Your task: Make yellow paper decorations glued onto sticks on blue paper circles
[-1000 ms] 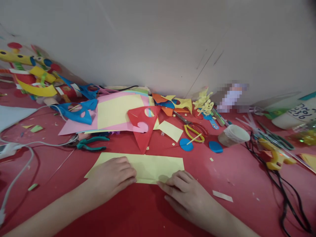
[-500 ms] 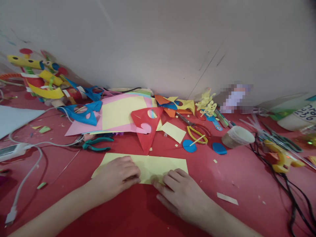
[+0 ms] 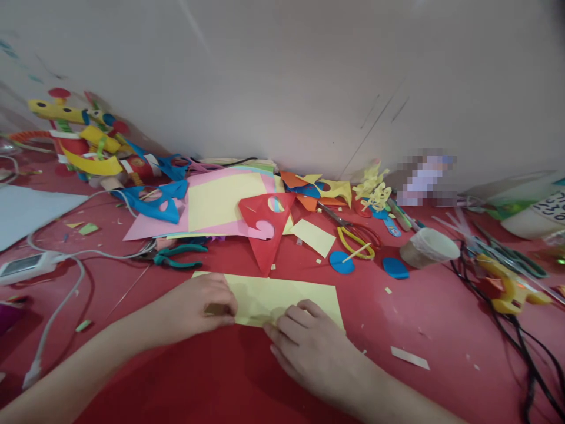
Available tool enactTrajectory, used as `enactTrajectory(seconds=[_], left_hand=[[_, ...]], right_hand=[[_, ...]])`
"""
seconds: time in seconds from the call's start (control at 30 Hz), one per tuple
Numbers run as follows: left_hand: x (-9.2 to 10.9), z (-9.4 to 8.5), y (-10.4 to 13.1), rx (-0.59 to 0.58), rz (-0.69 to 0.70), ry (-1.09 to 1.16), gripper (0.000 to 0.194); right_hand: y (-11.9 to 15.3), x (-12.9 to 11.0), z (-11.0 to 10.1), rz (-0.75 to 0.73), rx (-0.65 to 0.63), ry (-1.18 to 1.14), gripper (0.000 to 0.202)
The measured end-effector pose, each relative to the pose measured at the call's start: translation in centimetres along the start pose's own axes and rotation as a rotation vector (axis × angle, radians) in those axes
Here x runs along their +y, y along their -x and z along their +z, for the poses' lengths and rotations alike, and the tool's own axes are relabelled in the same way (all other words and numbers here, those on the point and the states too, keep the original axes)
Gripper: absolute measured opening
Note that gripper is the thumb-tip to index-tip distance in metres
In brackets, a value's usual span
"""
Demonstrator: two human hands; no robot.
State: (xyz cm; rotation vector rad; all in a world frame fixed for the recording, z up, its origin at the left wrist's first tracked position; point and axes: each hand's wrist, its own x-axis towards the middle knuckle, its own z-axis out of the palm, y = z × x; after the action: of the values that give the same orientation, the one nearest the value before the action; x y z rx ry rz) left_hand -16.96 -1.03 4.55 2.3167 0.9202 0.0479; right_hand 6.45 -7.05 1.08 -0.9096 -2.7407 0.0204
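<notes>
A pale yellow sheet of paper (image 3: 260, 300) lies lengthwise on the red table in front of me. My left hand (image 3: 198, 306) is closed on its left part, thumb and fingers pinching near the front edge. The fingers of my right hand (image 3: 309, 341) are curled together at the front edge, right of the middle, and press on the paper there. The fingertips of that hand are partly hidden by its knuckles. Just beyond the sheet, a red paper cut-out (image 3: 265, 229) with a round hole points its tip towards it.
Behind lie stacked coloured sheets (image 3: 216, 203), a blue cut-out (image 3: 154, 200) and teal-handled pliers (image 3: 180, 256). To the right are scissors (image 3: 355, 241), blue discs (image 3: 342, 262), a paper cup (image 3: 428, 247) and a yellow glue gun (image 3: 507, 288) with black cords. A white cable (image 3: 57, 306) runs along the left.
My left hand has slid left along the paper's front edge. My right hand has shifted slightly left along the same edge. The whole view has moved a little.
</notes>
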Motion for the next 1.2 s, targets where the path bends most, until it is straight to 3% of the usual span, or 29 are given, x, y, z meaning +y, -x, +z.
enactTrajectory(seconds=[0.17, 0.37, 0.77, 0.93, 1.2], left_hand=[[0.2, -1.3, 0.6, -0.084, -0.147, 0.047, 0.018], [0.5, -1.6, 0.8, -0.096, -0.261, 0.018, 0.016], [0.8, -1.2, 0.7, -0.065, -0.329, -0.105, 0.011], [0.6, -1.0, 0.9, -0.046, -0.290, -0.138, 0.012], [0.0, -0.8, 1.0, -0.042, -0.264, -0.126, 0.010]], right_hand=[[-0.2, -0.7, 0.5, -0.008, 0.040, 0.032, 0.012], [-0.1, -0.7, 0.8, -0.006, 0.061, 0.030, 0.016], [-0.1, -0.4, 0.6, -0.016, 0.087, 0.009, 0.022], [-0.8, -0.7, 0.5, -0.042, 0.018, -0.001, 0.039], [-2.2, -1.0, 0.8, 0.007, -0.072, -0.031, 0.033]])
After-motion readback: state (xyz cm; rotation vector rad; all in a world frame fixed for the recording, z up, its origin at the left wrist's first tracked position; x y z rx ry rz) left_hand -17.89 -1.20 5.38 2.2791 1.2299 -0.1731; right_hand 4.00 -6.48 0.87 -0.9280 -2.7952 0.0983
